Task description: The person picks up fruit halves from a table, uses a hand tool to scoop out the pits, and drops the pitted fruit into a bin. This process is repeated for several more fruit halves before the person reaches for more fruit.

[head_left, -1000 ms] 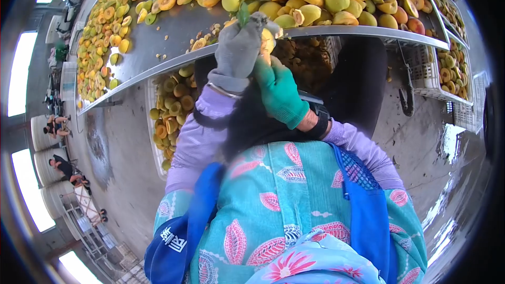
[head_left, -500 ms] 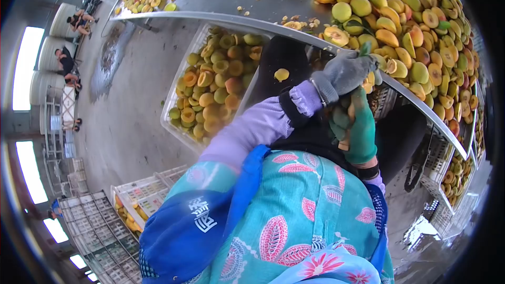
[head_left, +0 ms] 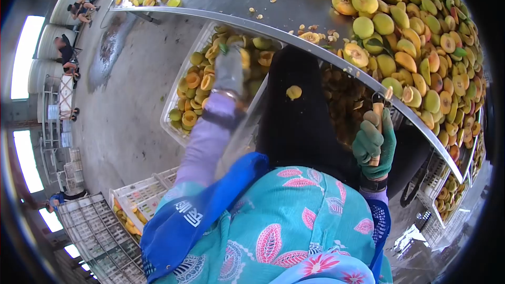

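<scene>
My left hand point(head_left: 230, 71), in a grey glove and smeared by motion, is over a white crate point(head_left: 173, 122) of halved peaches point(head_left: 206, 80). A yellow peach half point(head_left: 244, 59) shows right beside its fingers, and a small green piece lies at the fingertips. My right hand point(head_left: 374, 144), in a green glove, is closed around the wooden handle of a pitting tool point(head_left: 377, 109). The tool points up, its metal loop close to the table edge, with a pale bit of pit beside it.
A metal table point(head_left: 294, 10) carries a large heap of halved peaches point(head_left: 421, 37) on the right. Brown pits point(head_left: 344, 100) lie beneath its edge. A peach piece point(head_left: 294, 92) rests on my dark trouser leg. Stacked crates point(head_left: 97, 226) stand lower left; people point(head_left: 66, 52) sit far left.
My left hand has moved from the table edge, beside my right hand, leftward over the crate. My right hand has turned upright a little to the right, still holding the pitting tool.
</scene>
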Demonstrator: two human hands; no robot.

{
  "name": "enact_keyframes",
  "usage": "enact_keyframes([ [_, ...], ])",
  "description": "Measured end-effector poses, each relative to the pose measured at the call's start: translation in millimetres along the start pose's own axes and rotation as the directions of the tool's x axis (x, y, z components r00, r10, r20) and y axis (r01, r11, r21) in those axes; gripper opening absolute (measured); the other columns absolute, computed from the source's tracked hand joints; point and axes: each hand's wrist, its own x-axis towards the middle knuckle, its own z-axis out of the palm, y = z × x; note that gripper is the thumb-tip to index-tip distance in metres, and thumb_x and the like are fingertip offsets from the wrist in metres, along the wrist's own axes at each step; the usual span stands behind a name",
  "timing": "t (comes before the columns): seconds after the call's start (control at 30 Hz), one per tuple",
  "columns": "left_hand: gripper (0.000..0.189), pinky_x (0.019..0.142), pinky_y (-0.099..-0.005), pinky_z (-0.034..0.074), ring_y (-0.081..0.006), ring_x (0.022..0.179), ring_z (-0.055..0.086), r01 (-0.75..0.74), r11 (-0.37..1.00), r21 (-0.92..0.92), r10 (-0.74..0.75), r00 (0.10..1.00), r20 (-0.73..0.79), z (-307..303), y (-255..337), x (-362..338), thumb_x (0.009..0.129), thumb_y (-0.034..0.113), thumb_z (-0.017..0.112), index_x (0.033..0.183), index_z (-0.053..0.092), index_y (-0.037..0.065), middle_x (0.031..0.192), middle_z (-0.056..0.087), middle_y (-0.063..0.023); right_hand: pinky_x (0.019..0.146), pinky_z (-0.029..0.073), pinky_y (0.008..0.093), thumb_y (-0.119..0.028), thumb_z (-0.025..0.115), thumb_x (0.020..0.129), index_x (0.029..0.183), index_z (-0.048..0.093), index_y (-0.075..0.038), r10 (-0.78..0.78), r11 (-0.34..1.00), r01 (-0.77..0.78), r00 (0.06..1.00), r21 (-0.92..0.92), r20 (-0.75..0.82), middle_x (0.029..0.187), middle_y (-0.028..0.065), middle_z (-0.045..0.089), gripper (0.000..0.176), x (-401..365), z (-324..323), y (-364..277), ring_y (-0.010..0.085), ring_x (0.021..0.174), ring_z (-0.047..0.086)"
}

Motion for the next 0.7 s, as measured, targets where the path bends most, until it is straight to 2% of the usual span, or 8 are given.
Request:
enact_keyframes([
  [0.03,0.035,0.072,-0.0371,0.052,-0.0251,0.081,0.063,-0.344,0.810,0.475,0.383,0.924,0.017,-16.3,-17.0,56.4,0.092,0.034,0.048,0.103,0.063,0.004,0.088,0.064,-0.0104,0.040,0.026,0.0254,-0.044,0.031,0.103,0.093,0.049,-0.012,-0.015,1.000,0.014,0.998,-0.007,-0.064,0.057,-0.0055,0.038,0.038,4.6,2.5,0.1,0.0073,0.039,0.032],
  [0.07,0.040,0.081,-0.0419,0.051,-0.0293,0.090,0.063,-0.516,0.315,0.797,0.655,0.726,0.211,-24.3,-46.6,113.7,0.090,0.039,0.051,0.106,0.063,0.004,0.094,0.064,-0.0132,0.040,0.026,0.0254,-0.044,0.031,0.102,0.093,0.049,-0.012,-0.012,1.000,0.010,0.997,-0.027,-0.077,0.057,-0.0054,0.039,0.038,9.8,2.5,0.5,0.0073,0.039,0.033],
  [0.2,0.050,0.101,-0.0445,0.039,-0.0340,0.118,0.053,-0.369,-0.138,0.919,0.613,0.697,0.372,-3.9,-95.0,208.2,0.092,0.041,0.045,0.128,0.053,0.006,0.122,0.059,-0.0206,0.038,0.028,0.0262,-0.045,0.031,0.102,0.092,0.048,-0.013,-0.033,0.989,0.011,0.988,-0.144,-0.150,0.055,-0.0055,0.038,0.038,27.8,10.7,-1.0,0.0076,0.037,0.032],
  [0.33,0.049,0.106,-0.0431,0.034,-0.0329,0.124,0.048,-0.453,-0.009,0.892,0.210,0.871,0.444,2.9,-60.6,202.3,0.094,0.045,0.043,0.124,0.058,0.009,0.124,0.060,-0.0169,0.037,0.029,0.0267,-0.049,0.033,0.101,0.089,0.047,-0.014,-0.070,0.949,-0.014,0.965,-0.315,-0.251,0.052,-0.0050,0.037,0.039,47.2,28.4,3.7,0.0100,0.035,0.031],
  [0.5,0.048,0.101,-0.0456,0.037,-0.0349,0.118,0.052,-0.567,0.068,0.821,0.369,0.779,0.507,-2.1,-50.3,204.4,0.087,0.044,0.050,0.117,0.063,0.009,0.123,0.059,-0.0182,0.038,0.031,0.0271,-0.050,0.042,0.098,0.087,0.050,-0.013,-0.405,0.707,-0.028,0.804,-0.707,-0.437,0.052,-0.0035,0.036,0.039,50.0,41.8,1.8,0.0109,0.039,0.035],
  [0.57,0.045,0.097,-0.0409,0.039,-0.0309,0.113,0.055,-0.590,0.138,0.796,0.359,0.779,0.515,-29.2,-14.3,166.4,0.090,0.041,0.051,0.113,0.063,0.005,0.115,0.064,-0.0173,0.038,0.032,0.0272,-0.050,0.043,0.097,0.087,0.050,-0.013,-0.253,0.891,0.005,0.837,-0.455,-0.485,0.053,-0.0034,0.038,0.040,36.4,30.4,-19.7,0.0109,0.039,0.035],
  [0.63,0.040,0.089,-0.0395,0.044,-0.0298,0.103,0.060,-0.603,0.131,0.787,-0.129,0.777,0.617,-31.4,89.0,63.6,0.087,0.038,0.053,0.104,0.067,0.005,0.103,0.067,-0.0173,0.039,0.032,0.0270,-0.051,0.044,0.097,0.089,0.051,-0.013,-0.153,0.950,-0.001,0.870,-0.312,-0.468,0.054,-0.0037,0.038,0.040,26.1,27.5,-27.5,0.0105,0.040,0.036],
  [0.7,0.034,0.082,-0.0370,0.047,-0.0304,0.097,0.061,-0.599,0.374,0.708,-0.192,0.697,0.691,2.7,153.8,-13.9,0.086,0.034,0.054,0.095,0.068,0.005,0.092,0.067,-0.0168,0.039,0.033,0.0269,-0.052,0.044,0.097,0.089,0.051,-0.014,-0.116,0.940,-0.037,0.900,-0.340,-0.419,0.055,-0.0040,0.038,0.039,25.0,27.9,-25.6,0.0104,0.040,0.037],
])
